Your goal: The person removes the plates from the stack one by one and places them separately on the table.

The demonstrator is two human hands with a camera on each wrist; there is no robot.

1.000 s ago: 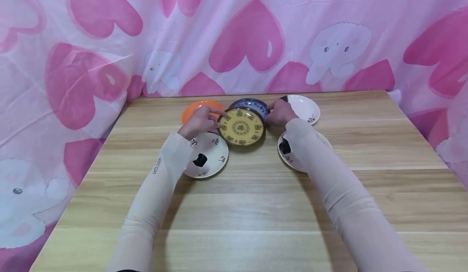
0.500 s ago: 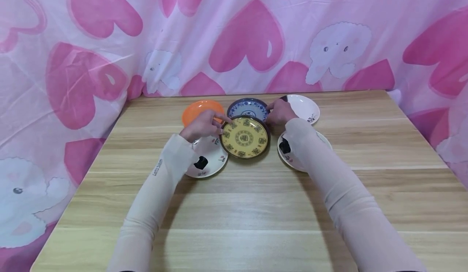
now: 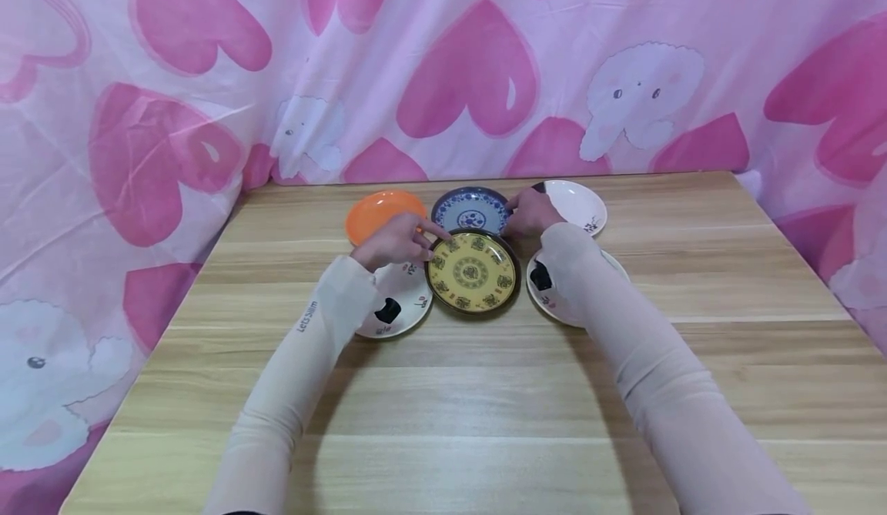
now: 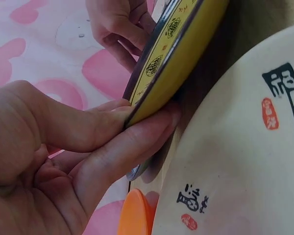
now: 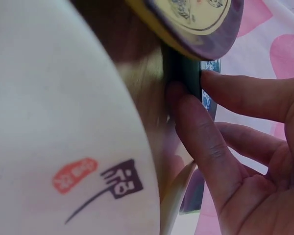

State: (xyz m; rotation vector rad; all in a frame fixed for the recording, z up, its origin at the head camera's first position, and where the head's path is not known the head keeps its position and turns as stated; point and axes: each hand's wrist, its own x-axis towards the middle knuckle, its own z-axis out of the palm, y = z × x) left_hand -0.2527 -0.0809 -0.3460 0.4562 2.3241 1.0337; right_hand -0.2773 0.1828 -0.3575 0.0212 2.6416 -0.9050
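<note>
Between thumb and fingers, my left hand [image 3: 398, 240] pinches the rim of a yellow plate [image 3: 473, 272] with a dark brown edge and black motifs. In the left wrist view that plate [image 4: 186, 68] is tilted against the table. Behind it lies a blue-patterned plate [image 3: 471, 209] with a dark rim. My right hand [image 3: 532, 213] pinches this one at its right edge; the right wrist view shows thumb and finger at the blue plate [image 5: 191, 73], partly under the yellow one. White plates with black lettering lie below each wrist, the left one [image 3: 409, 311] and the right one [image 3: 554, 303].
An orange plate [image 3: 381, 211] sits at the back left, partly behind my left hand. At the back right is a white plate [image 3: 575, 199] with a dark patch. The wooden table [image 3: 443, 423] ends at a pink heart-patterned curtain [image 3: 471, 68].
My left hand has drawn the yellow plate toward me and slightly right, uncovering more of the blue-patterned plate. The right hand stays at the blue plate's edge.
</note>
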